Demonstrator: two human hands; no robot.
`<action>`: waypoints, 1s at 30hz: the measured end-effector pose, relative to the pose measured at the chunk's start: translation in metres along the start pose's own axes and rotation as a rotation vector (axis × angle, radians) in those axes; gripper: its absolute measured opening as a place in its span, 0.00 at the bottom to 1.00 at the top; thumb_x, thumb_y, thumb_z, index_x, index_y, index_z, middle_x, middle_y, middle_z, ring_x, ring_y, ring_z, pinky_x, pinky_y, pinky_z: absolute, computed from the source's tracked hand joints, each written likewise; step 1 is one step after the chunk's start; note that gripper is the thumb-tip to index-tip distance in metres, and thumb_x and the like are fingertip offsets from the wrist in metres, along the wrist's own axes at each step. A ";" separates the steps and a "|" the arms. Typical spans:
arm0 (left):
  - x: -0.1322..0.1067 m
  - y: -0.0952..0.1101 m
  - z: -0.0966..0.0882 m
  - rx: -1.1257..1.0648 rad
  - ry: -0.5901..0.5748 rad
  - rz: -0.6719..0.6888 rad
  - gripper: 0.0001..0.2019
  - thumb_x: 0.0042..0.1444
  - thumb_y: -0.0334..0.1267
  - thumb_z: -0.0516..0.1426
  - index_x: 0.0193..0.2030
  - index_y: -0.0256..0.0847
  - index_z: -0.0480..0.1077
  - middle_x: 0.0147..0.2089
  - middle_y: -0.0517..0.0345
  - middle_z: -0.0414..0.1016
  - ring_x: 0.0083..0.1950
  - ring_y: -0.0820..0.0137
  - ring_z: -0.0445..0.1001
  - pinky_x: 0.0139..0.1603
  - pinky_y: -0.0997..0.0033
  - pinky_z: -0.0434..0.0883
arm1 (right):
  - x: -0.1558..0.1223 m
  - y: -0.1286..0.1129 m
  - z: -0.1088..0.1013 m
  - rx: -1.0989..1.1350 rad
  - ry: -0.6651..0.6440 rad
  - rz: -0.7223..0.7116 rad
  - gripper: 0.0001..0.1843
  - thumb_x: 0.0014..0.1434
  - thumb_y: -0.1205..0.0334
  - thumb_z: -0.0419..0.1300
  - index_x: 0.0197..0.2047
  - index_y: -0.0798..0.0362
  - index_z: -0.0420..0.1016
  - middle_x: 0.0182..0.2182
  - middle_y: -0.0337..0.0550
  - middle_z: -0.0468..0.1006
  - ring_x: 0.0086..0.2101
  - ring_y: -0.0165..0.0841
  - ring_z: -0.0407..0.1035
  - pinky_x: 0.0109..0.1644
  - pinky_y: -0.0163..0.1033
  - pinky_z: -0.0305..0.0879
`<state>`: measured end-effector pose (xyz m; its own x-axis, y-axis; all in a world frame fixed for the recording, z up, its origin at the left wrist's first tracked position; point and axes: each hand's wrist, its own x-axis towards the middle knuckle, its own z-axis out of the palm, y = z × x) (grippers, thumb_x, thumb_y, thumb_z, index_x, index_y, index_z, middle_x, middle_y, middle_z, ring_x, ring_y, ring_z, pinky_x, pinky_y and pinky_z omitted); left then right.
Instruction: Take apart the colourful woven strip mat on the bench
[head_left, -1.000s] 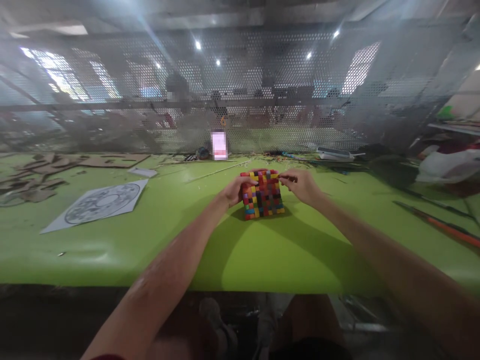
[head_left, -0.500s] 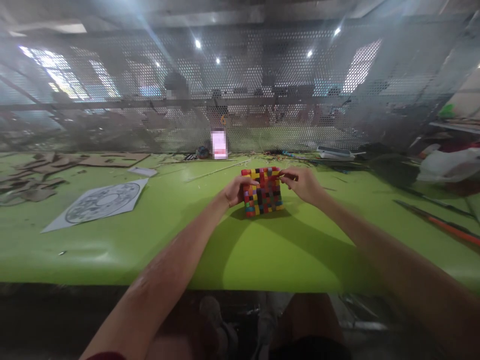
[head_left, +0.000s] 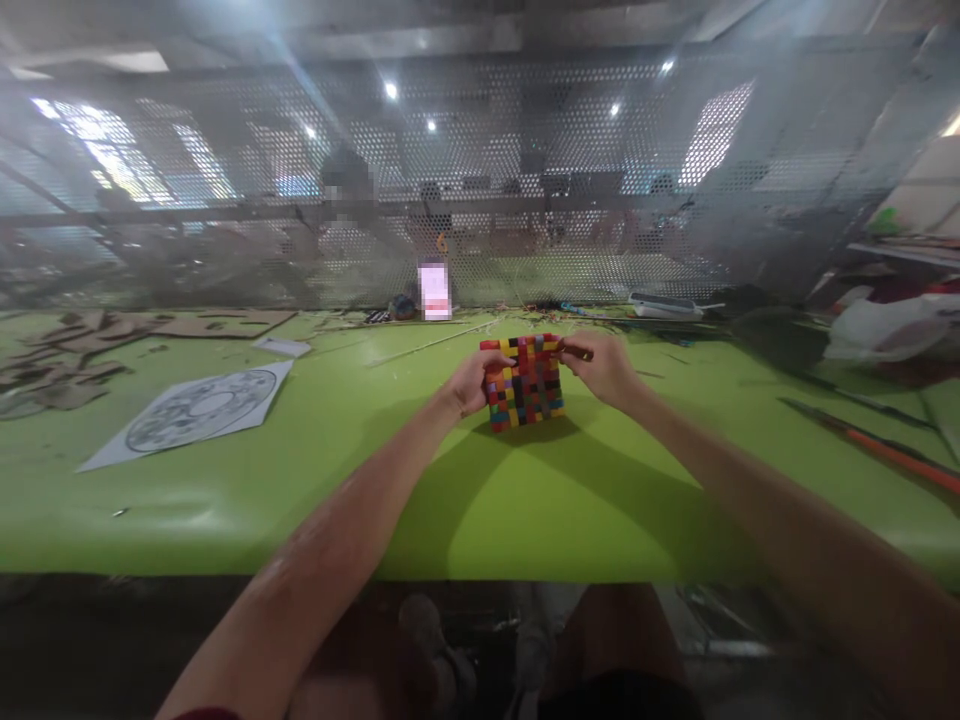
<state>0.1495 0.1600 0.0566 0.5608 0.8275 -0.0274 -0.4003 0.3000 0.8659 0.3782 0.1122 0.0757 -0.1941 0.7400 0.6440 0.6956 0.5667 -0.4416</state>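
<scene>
A many-coloured cube [head_left: 526,385] made of small square tiles stands on the green table [head_left: 525,510]. My left hand [head_left: 469,385] grips its left side with the fingers curled round it. My right hand [head_left: 604,368] is closed at the cube's top right edge, the fingertips pinched on the top row of tiles. Both forearms reach in from the near edge of the table.
A printed sheet with a round pattern [head_left: 191,410] lies at the left, with cardboard cut-outs [head_left: 90,340] behind it. A perforated metal screen [head_left: 480,190] closes the far edge. An orange-handled tool [head_left: 877,447] and a white bag [head_left: 885,335] lie at the right.
The cube has been tipped a little and sits slightly farther from me. My right fingertips have slid along the top row. The left hand keeps its hold.
</scene>
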 end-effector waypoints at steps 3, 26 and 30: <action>-0.002 0.002 0.001 0.005 0.003 -0.027 0.11 0.47 0.28 0.60 0.40 0.35 0.74 0.37 0.44 0.84 0.43 0.55 0.85 0.53 0.49 0.81 | -0.001 0.000 0.000 0.040 -0.012 0.023 0.17 0.67 0.50 0.61 0.38 0.54 0.84 0.29 0.46 0.78 0.29 0.35 0.68 0.35 0.42 0.66; -0.008 0.009 0.002 0.110 0.030 -0.015 0.17 0.60 0.32 0.64 0.56 0.35 0.76 0.45 0.40 0.85 0.46 0.54 0.86 0.52 0.49 0.82 | 0.001 -0.010 -0.003 0.207 -0.094 0.097 0.18 0.60 0.48 0.66 0.39 0.55 0.85 0.30 0.47 0.80 0.25 0.32 0.68 0.30 0.41 0.66; -0.006 0.007 0.002 0.104 0.046 0.018 0.18 0.60 0.31 0.65 0.57 0.35 0.76 0.45 0.39 0.85 0.46 0.53 0.85 0.52 0.48 0.82 | 0.001 -0.007 -0.001 0.056 -0.057 0.059 0.15 0.63 0.52 0.64 0.40 0.54 0.86 0.29 0.46 0.79 0.27 0.33 0.67 0.33 0.41 0.65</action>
<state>0.1445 0.1563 0.0641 0.5189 0.8542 -0.0321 -0.3312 0.2355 0.9137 0.3739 0.1087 0.0804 -0.1940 0.7911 0.5801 0.6675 0.5398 -0.5129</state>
